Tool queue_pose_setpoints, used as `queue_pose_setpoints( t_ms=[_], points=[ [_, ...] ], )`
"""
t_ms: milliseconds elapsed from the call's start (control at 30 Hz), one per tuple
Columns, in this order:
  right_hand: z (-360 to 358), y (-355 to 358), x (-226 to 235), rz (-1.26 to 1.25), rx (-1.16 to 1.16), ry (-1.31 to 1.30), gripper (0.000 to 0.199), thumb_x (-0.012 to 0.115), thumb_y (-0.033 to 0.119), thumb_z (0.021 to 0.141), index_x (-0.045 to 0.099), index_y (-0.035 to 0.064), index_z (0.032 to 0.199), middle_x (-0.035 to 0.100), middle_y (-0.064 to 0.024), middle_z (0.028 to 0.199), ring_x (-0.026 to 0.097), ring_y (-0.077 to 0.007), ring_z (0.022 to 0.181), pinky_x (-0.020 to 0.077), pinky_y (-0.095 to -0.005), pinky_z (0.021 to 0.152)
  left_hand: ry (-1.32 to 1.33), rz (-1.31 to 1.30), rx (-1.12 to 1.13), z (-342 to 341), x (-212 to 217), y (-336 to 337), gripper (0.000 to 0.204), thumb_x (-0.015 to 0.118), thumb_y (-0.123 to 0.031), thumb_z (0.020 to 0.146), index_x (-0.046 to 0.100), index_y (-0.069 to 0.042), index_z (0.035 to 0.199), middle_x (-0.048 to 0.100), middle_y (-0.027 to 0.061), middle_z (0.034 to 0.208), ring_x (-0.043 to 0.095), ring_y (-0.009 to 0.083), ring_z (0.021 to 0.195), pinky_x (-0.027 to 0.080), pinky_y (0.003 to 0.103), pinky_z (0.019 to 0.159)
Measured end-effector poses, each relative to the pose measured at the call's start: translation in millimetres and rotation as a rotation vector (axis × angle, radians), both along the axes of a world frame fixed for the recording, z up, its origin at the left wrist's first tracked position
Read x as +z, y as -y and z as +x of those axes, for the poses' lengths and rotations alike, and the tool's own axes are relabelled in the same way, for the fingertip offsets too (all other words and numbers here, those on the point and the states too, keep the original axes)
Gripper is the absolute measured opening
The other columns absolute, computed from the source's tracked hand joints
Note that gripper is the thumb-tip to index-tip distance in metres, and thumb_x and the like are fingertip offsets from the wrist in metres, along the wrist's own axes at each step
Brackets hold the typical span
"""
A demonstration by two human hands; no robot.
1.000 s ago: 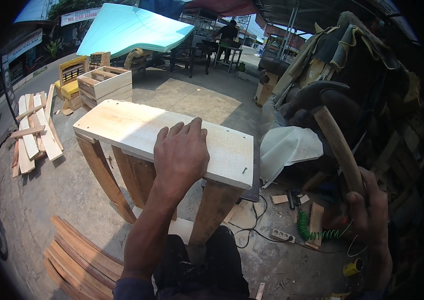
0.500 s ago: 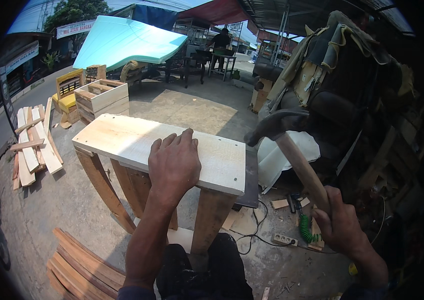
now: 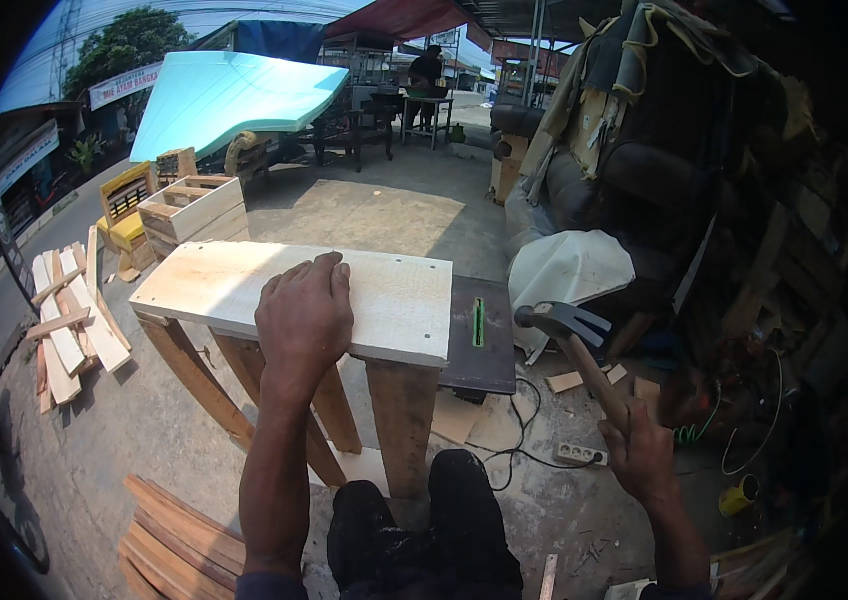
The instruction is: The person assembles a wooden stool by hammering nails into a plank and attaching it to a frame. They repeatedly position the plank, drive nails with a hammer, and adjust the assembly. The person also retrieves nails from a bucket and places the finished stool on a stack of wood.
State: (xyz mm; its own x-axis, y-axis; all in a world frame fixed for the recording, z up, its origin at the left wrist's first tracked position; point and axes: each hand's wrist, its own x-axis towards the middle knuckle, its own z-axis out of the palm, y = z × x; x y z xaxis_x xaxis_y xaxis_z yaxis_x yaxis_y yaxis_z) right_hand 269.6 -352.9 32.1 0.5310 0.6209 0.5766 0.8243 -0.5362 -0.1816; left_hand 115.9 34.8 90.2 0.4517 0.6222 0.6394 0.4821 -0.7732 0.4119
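A pale wooden board (image 3: 394,305) lies across upright brown wooden legs (image 3: 406,420), forming a narrow frame before me. Across the board's width rests my left hand (image 3: 306,312), its fingers together and bent toward the far edge, holding it. Small dark spots, like nail heads, dot the board's right end. To the right, my right hand (image 3: 639,455) is wrapped round the wooden handle of a claw hammer (image 3: 594,375). The hammer's dark metal head hangs in the air, apart from the board and to its right.
Right of the frame sits a dark table saw (image 3: 474,345) with a green-edged slot. A power strip (image 3: 581,455) and black cord lie on the floor. Curved wood strips (image 3: 179,540) lie lower left, planks (image 3: 69,320) farther left. A dark sofa (image 3: 664,180) stands at right; a person (image 3: 427,75) is far off.
My right hand has moved left and lower with the hammer, whose head has dropped and turned. The view has shifted, revealing the saw's slot. My left hand stays on the board.
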Motion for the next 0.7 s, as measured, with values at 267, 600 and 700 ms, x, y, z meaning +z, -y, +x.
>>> queue_pose_setpoints(
  t_ms=[267,600,700],
  points=[
    [-32.7,70.4,-392.6,0.373,-0.806,-1.368,0.052,0.057,0.055,0.101,0.066,0.0059,0.113,0.065,-0.0099,0.069,0.064,-0.02,0.051,0.05,-0.0373,0.046,0.288,-0.086,-0.252,-9.6,-28.9,-33.7,0.056,0.04,-0.039,0.113,0.075,0.005,0.115,0.077,0.0156,0.107,0.073,0.0248,0.101,0.055,0.037,0.095],
    [-72.6,190.2,-507.7,0.183,-1.248,-1.01,0.03,0.061,0.032,0.095,0.07,0.0061,0.108,0.071,-0.0232,0.107,0.068,-0.0433,0.103,0.0541,-0.054,0.089,-0.246,0.568,-0.474,-46.0,-40.6,-73.6,0.059,0.049,-0.049,0.106,0.057,-0.006,0.145,0.058,0.0165,0.145,0.056,0.0359,0.132,0.046,0.048,0.111],
    [-27.7,215.3,-516.1,0.215,-1.372,-0.898,0.028,0.061,0.024,0.095,0.064,0.0085,0.117,0.065,-0.0225,0.115,0.068,-0.0431,0.103,0.0553,-0.0541,0.086,-0.085,0.57,-0.267,-80.4,-64.7,-111.6,0.039,0.075,-0.032,0.094,0.073,-0.007,0.124,0.073,0.0228,0.113,0.073,0.0304,0.099,0.058,0.043,0.089]
  ],
)
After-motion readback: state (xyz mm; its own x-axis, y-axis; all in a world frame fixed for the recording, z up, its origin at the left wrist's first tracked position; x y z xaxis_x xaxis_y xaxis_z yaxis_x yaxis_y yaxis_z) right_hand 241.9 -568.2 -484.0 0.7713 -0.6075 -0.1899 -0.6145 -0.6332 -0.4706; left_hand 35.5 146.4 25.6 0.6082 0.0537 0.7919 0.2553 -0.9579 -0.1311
